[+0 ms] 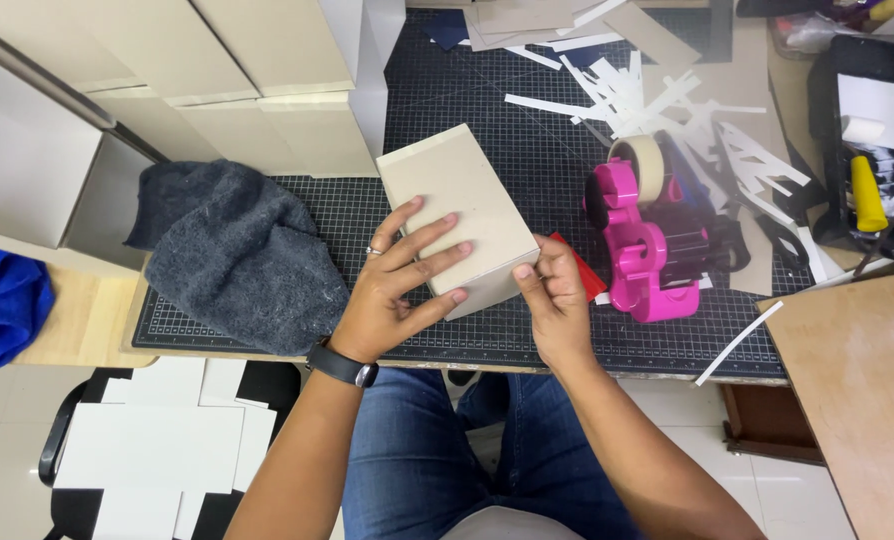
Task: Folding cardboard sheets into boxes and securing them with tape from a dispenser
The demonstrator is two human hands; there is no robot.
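A small beige cardboard box (pixel 462 190) lies on the black cutting mat (pixel 527 140) in front of me. My left hand (pixel 397 285) rests flat on top of the box, fingers spread over its near end. My right hand (pixel 555 300) grips the box's near right corner with thumb and fingers. A red flat piece (pixel 585 275) pokes out from behind my right hand, next to the box. Whether my right hand touches it is unclear.
A pink tape dispenser (pixel 647 250) with a tape roll stands just right of the box. A grey cloth (pixel 232 255) lies left. Stacked beige boxes (pixel 257 90) fill the back left. White paper strips (pixel 647 90) litter the back. White die-cut sheets (pixel 157 450) sit low left.
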